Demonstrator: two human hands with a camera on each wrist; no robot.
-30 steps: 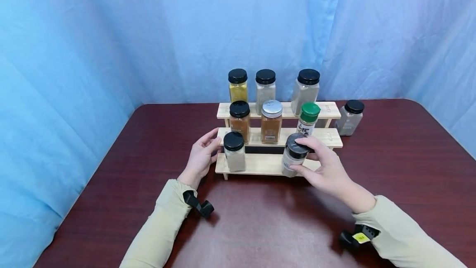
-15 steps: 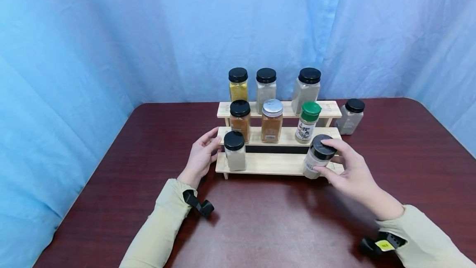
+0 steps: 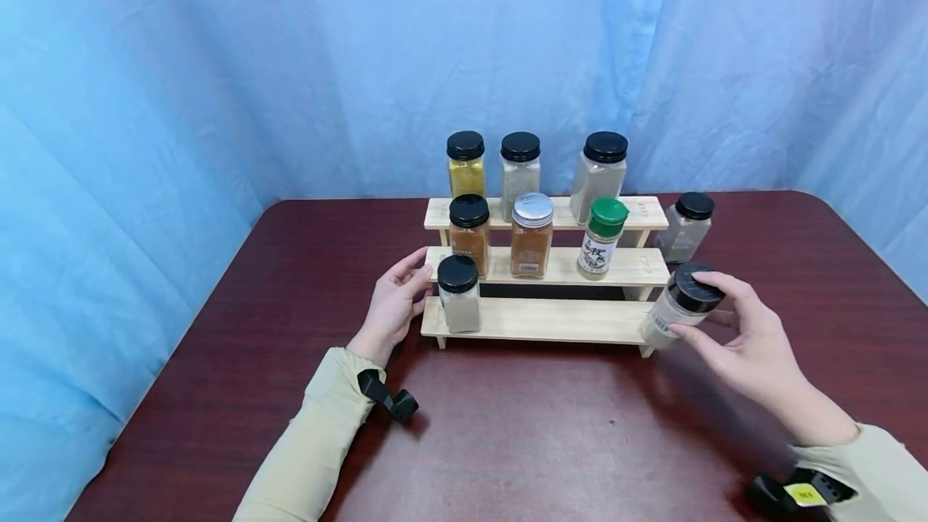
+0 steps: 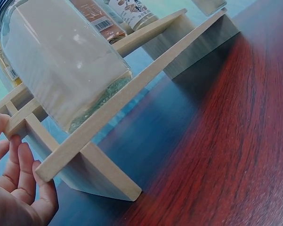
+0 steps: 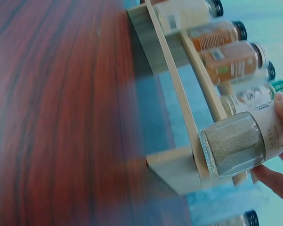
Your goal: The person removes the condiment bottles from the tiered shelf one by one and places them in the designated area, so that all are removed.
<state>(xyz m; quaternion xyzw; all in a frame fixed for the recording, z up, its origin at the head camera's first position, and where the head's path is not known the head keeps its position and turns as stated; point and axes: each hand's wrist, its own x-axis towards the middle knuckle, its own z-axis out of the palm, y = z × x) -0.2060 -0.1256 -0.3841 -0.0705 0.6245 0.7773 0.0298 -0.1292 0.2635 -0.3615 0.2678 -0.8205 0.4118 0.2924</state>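
At left, pinching the end of a pale wooden three-tier rack (image 3: 568,264) between thumb and fingers of the bare left hand (image 3: 387,308). Farther along, by the lowest tier's (image 3: 558,319) right end, contact unclear: a tilted, clear, black-lidded jar of greyish powder (image 3: 667,321), long axis rising rightward into the nearer, bare right hand (image 3: 757,354), clamped between thumb and fingers.

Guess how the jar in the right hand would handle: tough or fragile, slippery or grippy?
Likely fragile: the jar looks like clear glass below its label. That clear part appears smooth, so it may be slippery, though the label could help grip. The grainy-looking filling might shift, since the jar is held tilted.
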